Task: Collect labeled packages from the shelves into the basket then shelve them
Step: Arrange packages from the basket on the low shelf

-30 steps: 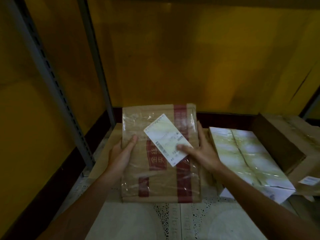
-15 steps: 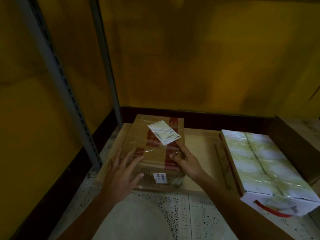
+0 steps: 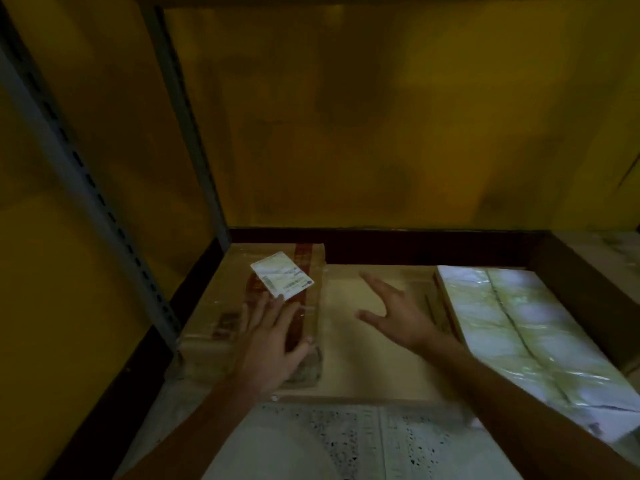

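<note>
Left grip (image 3: pixel 273 344) flat-fingered on labeled package (image 3: pixel 221 306) — right grip (image 3: pixel 401 320) splayed over bare cardboard (image 3: pixel 346 368)

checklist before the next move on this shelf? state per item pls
1. Brown package settled: ok. It lies flat on the cardboard sheet, at the shelf's left side.
2. Label visible: ok. It is on the top face, face up, but the print is too blurred to read.
3. Left hand clear of the package: not ok. It rests flat on it, fingers straight.
4. Right hand free: ok. It is open with fingers spread, holds nothing, and hovers over the sheet.
5. Gap to the white wrapped box: ok. Bare sheet shows between the two.
6. Basket nearby: cannot tell, it is not in view.
</note>
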`<state>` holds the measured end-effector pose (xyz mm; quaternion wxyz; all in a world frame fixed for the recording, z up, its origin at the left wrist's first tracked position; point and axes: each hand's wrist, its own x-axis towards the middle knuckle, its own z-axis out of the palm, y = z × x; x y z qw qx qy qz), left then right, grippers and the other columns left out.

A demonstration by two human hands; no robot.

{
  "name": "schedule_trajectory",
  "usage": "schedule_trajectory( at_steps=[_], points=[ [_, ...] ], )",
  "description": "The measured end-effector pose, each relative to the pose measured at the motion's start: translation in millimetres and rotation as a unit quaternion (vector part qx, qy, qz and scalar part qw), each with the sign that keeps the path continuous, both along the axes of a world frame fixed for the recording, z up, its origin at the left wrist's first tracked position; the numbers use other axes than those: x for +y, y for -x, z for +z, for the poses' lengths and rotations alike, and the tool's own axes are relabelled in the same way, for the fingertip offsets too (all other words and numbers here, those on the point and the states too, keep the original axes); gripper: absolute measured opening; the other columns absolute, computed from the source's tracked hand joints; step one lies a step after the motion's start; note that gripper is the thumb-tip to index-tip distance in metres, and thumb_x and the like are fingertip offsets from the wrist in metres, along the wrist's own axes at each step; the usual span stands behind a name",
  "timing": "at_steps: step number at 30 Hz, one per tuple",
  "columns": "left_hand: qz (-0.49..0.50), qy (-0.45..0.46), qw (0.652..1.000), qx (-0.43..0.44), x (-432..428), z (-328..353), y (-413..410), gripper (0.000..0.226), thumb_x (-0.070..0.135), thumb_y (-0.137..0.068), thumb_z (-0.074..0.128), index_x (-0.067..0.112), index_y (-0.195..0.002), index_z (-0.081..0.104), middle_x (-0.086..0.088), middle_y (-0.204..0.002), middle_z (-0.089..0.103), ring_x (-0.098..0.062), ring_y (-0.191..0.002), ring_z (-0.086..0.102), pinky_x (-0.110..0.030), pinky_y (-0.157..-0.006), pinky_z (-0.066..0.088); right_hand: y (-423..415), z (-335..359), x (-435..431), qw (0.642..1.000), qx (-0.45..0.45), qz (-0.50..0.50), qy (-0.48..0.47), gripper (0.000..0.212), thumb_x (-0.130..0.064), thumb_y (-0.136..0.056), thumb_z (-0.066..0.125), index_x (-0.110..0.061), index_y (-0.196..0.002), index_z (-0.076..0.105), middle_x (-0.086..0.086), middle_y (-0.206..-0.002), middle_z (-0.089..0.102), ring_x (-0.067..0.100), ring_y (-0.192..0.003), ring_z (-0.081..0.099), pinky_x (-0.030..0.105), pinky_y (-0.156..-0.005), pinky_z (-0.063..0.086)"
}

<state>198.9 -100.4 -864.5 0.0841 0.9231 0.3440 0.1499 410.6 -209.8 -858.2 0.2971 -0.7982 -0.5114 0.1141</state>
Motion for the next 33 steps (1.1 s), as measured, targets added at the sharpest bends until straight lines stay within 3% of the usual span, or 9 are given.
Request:
schedule_trajectory(
  at_steps=[5,9,12,17,22,25,28,30,33],
  points=[
    [-0.087,0.074,0.993,-0.013,-66.8,-22.5,-80.7,0.067,0.058,-0.085,0.043,0.039,-0.144,0.016,0.008,-0.156,0.013,-0.011,-0.143,0.0,-0.034,-0.116,0.003,-83.4,13.0,-90.8,0.995,-0.074,-0.037,0.047,0.076,-0.044,-0.085,0.062,-0.032,-0.147,0.021,0.002,-0.152,0.033,0.022,-0.136,0.036,0.035,-0.106,0.035],
    [-0.154,0.137,0.977,-0.06,-119.4,-46.8,-130.6,0.072,0.055,-0.082,0.054,0.039,-0.143,0.019,0.009,-0.155,0.014,-0.009,-0.142,0.005,-0.026,-0.114,0.009,-132.6,1.5,-165.9,0.982,-0.122,-0.071,0.123,0.081,-0.057,-0.082,0.058,-0.032,-0.148,0.018,0.003,-0.156,0.022,0.022,-0.142,0.021,0.035,-0.111,0.024],
    [-0.197,0.199,0.956,-0.088,-157.0,-62.5,-157.1,0.078,0.054,-0.077,0.061,0.048,-0.14,0.015,0.013,-0.154,0.011,-0.007,-0.14,0.007,-0.024,-0.108,0.013,-146.5,-23.0,-208.0,0.963,-0.104,-0.086,0.233,0.088,-0.076,-0.075,0.039,-0.034,-0.148,0.014,-0.001,-0.159,0.004,0.024,-0.146,0.004,0.046,-0.115,0.011],
    [-0.199,0.271,0.934,-0.12,-194.6,-82.0,-179.4,0.071,0.038,-0.077,0.069,0.045,-0.134,0.028,0.007,-0.147,0.026,-0.008,-0.134,0.027,-0.017,-0.102,0.03,-145.2,-44.2,-220.6,0.953,-0.147,-0.035,0.261,0.093,-0.086,-0.067,0.017,-0.039,-0.147,0.011,-0.004,-0.159,-0.004,0.02,-0.146,-0.008,0.054,-0.113,-0.005],
    [-0.188,0.307,0.919,-0.161,-186.8,-84.4,-172.0,0.067,0.026,-0.077,0.073,0.054,-0.122,0.031,0.025,-0.137,0.033,0.005,-0.127,0.031,0.006,-0.089,0.023,-147.6,-42.8,-243.1,0.967,-0.131,0.019,0.217,0.096,-0.09,-0.064,0.025,-0.041,-0.146,0.013,-0.008,-0.159,0.0,0.01,-0.145,-0.004,0.047,-0.115,-0.007],
    [-0.178,0.315,0.916,-0.172,-169.8,-75.5,-163.7,0.065,0.025,-0.075,0.074,0.051,-0.121,0.038,0.026,-0.134,0.037,0.004,-0.127,0.033,-0.006,-0.095,0.029,-142.8,-37.9,-252.6,0.974,-0.15,0.005,0.171,0.094,-0.086,-0.066,0.033,-0.038,-0.146,0.019,-0.008,-0.158,0.009,0.011,-0.144,0.005,0.046,-0.116,0.003],
    [-0.178,0.321,0.911,-0.186,-150.3,-59.6,-156.6,0.062,0.02,-0.074,0.075,0.05,-0.118,0.043,0.019,-0.132,0.043,-0.002,-0.123,0.04,-0.003,-0.089,0.034,-124.8,-40.5,-253.7,0.99,-0.111,-0.053,0.065,0.089,-0.076,-0.069,0.037,-0.033,-0.145,0.022,-0.005,-0.157,0.009,0.014,-0.142,0.012,0.035,-0.113,0.02],
    [-0.175,0.33,0.907,-0.194,-138.6,-46.5,-152.9,0.06,0.02,-0.075,0.074,0.053,-0.116,0.045,0.013,-0.13,0.049,-0.008,-0.116,0.05,-0.015,-0.089,0.046,-113.6,-39.1,-251.0,0.995,-0.081,-0.064,-0.007,0.082,-0.07,-0.075,0.039,-0.032,-0.145,0.02,-0.009,-0.156,0.004,0.01,-0.141,0.014,0.03,-0.11,0.025],
    [-0.14,0.362,0.889,-0.242,-119.4,-24.0,-144.7,0.052,0.022,-0.076,0.071,0.056,-0.107,0.046,0.008,-0.113,0.057,-0.014,-0.095,0.061,-0.03,-0.065,0.058,-105.2,-27.6,-243.9,0.992,-0.088,-0.001,-0.091,0.078,-0.067,-0.081,0.045,-0.036,-0.144,0.011,-0.011,-0.156,-0.003,0.009,-0.143,0.014,0.028,-0.11,0.027]
  ],
)
